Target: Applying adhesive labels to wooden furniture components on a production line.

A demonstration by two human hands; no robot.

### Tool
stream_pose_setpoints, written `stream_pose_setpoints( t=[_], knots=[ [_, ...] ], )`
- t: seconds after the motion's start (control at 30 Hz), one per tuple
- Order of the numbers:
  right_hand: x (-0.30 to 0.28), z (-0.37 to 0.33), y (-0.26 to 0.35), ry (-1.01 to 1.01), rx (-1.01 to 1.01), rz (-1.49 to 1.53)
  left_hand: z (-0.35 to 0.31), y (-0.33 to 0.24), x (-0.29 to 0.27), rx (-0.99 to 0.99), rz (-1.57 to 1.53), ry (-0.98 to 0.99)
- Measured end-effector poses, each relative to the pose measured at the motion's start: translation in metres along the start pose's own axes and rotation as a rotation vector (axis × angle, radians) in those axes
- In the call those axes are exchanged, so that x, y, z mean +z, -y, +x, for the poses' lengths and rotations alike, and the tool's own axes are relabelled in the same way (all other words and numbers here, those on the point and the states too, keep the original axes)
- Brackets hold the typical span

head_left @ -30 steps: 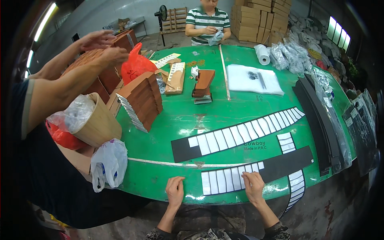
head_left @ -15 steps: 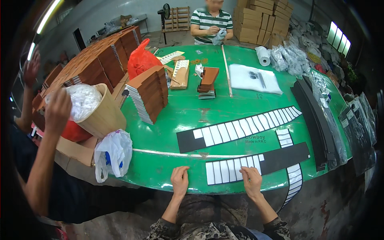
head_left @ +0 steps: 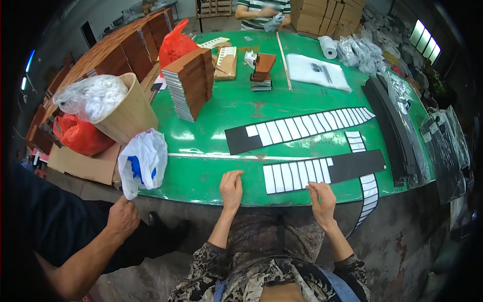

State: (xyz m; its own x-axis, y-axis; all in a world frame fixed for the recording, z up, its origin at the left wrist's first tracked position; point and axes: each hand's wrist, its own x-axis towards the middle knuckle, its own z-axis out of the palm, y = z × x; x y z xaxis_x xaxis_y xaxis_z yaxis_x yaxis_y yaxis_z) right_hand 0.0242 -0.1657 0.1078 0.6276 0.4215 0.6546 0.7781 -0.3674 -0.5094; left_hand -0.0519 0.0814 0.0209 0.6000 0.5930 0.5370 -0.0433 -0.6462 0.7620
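Observation:
My left hand [head_left: 232, 191] is over the table's near edge, its fingers bent together toward the right. Whatever those fingers hold, if anything, is too small to make out. To the right, my right hand [head_left: 322, 199] is closed in a pinch at the lower edge of a black strip with white panels [head_left: 289, 177]. I cannot tell whether it grips the strip or some small thing. The strip's plain black end [head_left: 358, 166] lies across a narrower black-and-white strip [head_left: 369, 194] that hangs off the table. Farther back lies a longer paneled strip [head_left: 302, 128], touched by neither hand.
On the green table [head_left: 201, 146] stand brown stacked pieces [head_left: 188, 80] and a white plastic bag [head_left: 143, 161]. Black strips [head_left: 387, 131] lie right. A co-worker's hand [head_left: 123, 217] is near the bag; another person [head_left: 261, 15] stands across. A bin [head_left: 128, 113] is left.
The view has tilted downward, so the table sits higher in it. The co-worker's raised arms at left have come down, one hand now beside the white bag. My hands keep nearly the same pose.

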Motion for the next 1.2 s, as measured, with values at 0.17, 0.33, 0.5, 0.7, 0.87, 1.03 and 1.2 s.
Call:
stream_pose_setpoints(
  t=[0.17, 0.33, 0.5, 0.7, 0.87, 1.03, 1.2],
  knots=[
    [-0.001, -0.009, 0.001, 0.026, 0.048, 0.033, -0.001, 0.001, 0.0, -0.011, 0.013, -0.007],
    [0.007, -0.012, -0.003, 0.04, 0.118, 0.076, 0.0, 0.0, 0.0, -0.014, 0.034, -0.01],
    [0.019, -0.021, -0.009, 0.059, 0.196, 0.13, -0.001, 0.001, 0.001, 0.004, 0.07, -0.006],
    [0.021, -0.023, -0.016, 0.044, 0.261, 0.192, -0.001, 0.001, 0.002, 0.01, 0.092, 0.011],
    [0.02, -0.021, -0.019, 0.021, 0.267, 0.207, -0.001, 0.001, 0.002, 0.015, 0.103, 0.008],
    [0.016, -0.019, -0.021, 0.007, 0.255, 0.197, 0.0, -0.002, 0.002, -0.005, 0.102, 0.016],
    [0.014, -0.017, -0.021, 0.015, 0.283, 0.198, -0.001, 0.001, 0.003, 0.007, 0.108, 0.017]
  ],
)
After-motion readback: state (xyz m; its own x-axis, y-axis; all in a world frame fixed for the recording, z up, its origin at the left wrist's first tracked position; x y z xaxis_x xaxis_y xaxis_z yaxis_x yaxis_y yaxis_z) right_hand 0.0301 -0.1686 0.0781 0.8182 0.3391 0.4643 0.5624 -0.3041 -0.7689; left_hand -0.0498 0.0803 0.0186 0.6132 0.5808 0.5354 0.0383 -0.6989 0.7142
